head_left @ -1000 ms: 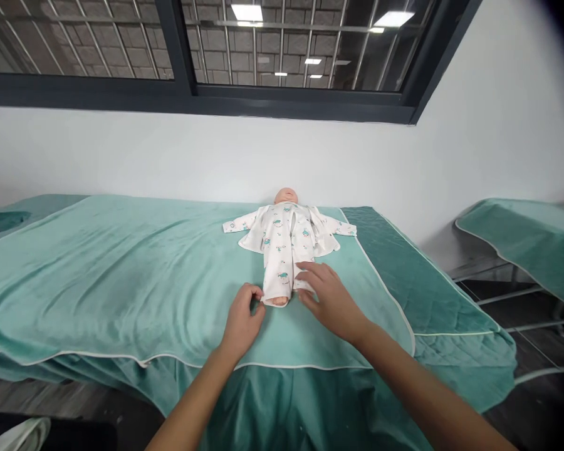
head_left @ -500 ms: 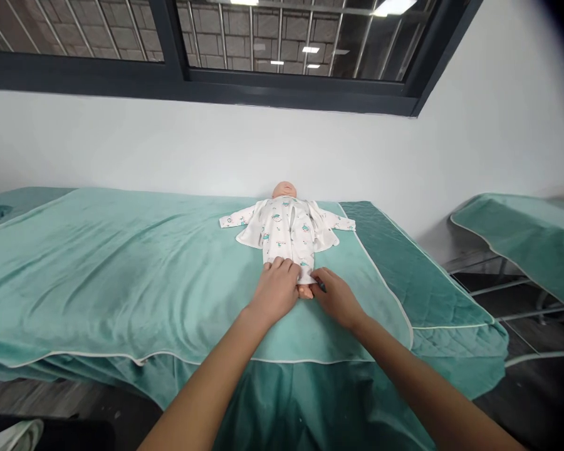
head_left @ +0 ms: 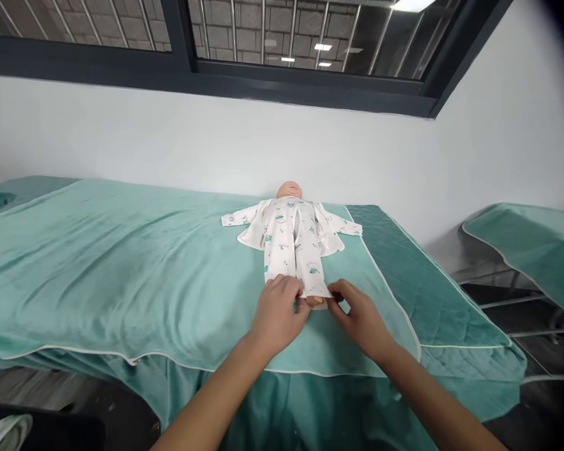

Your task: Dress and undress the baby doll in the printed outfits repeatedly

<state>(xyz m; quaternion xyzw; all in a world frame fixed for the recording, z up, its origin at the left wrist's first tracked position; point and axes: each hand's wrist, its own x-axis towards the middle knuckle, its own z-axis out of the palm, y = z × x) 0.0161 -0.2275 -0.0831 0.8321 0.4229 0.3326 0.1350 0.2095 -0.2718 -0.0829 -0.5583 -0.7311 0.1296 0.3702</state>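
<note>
Pulled lower, the romper hem (head_left: 318, 292) lies pinched at fingertips of left hand (head_left: 279, 311) and right hand (head_left: 361, 317).

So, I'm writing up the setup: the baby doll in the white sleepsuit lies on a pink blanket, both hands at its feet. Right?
No, the blanket is teal green, not pink; the head view shows it. The baby doll in the white sleepsuit does lie on it, left hand and right hand at its feet.
</note>
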